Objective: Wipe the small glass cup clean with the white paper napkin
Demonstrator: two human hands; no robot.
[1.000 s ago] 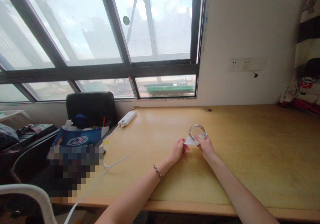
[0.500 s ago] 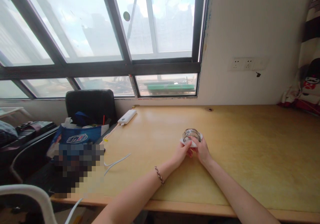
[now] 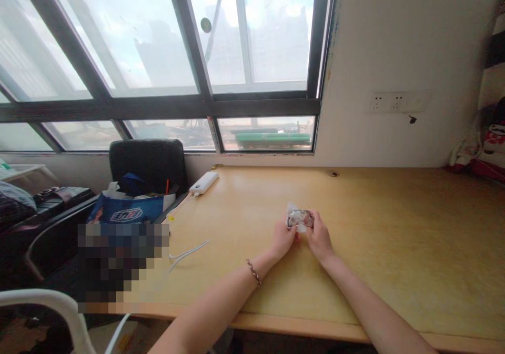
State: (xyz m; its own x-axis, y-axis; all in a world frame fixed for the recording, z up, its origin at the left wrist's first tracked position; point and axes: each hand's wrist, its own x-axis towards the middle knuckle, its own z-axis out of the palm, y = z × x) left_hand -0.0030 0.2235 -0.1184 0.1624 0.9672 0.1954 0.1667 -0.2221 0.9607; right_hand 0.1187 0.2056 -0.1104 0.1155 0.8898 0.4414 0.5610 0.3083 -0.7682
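Both hands hold one small bundle (image 3: 300, 219), shiny, with clear and dark brown parts; its exact kind I cannot make out. A white sheet (image 3: 292, 207), paper or film, stands up at its left side and shows beneath it. My left hand (image 3: 284, 236) is closed on the left end, thumb towards the near side. On the right end my right hand (image 3: 319, 236) is closed, fingers partly hidden behind the bundle. The bundle is above the wooden table (image 3: 252, 196). A braided bracelet (image 3: 253, 272) circles my left wrist.
A white power bank (image 3: 204, 183) with a cable lies at the table's left edge. Beyond that edge stands a black chair (image 3: 148, 159) with a blue bag (image 3: 128, 209). A window and a wall socket (image 3: 389, 102) are behind; red and white items (image 3: 479, 162) stand far right.
The bundle was rounder and lay over the white sheet; now it looks flatter and wider, with the sheet raised at its left. My hands have moved slightly apart. The view has shifted a little.
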